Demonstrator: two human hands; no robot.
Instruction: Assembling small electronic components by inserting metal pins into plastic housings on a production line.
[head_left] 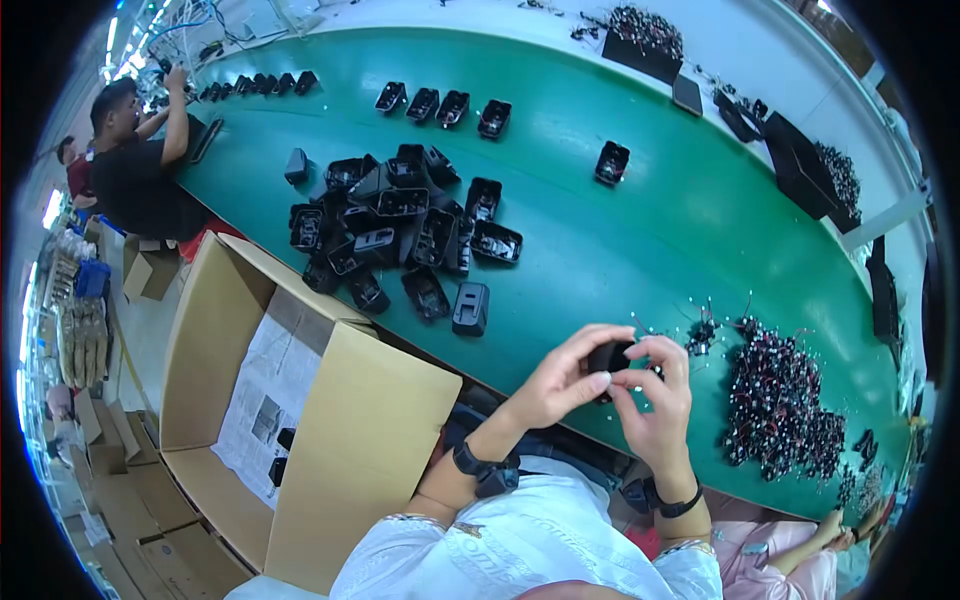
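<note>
Above the near edge of the green table, my left hand [556,385] is closed around a small black plastic housing [606,357], thumb along its near side. My right hand [658,400] meets it from the right, thumb and fingers curled in against the housing. Whatever the right fingertips pinch is covered by the fingers. Just beyond the right hand lie a few loose wired parts [703,337]. A big heap of small black parts with red and black wires [780,400] spreads to the right. Left of my hands is a jumbled pile of open black housings [433,237].
Single housings [613,162] stand farther back on the green table [560,270]. An open cardboard box [365,440] with paper inside stands at the table's near left edge. A co-worker [145,160] sits at the far left; another person's arms [825,540] show at lower right. Black bins [800,165] line the back.
</note>
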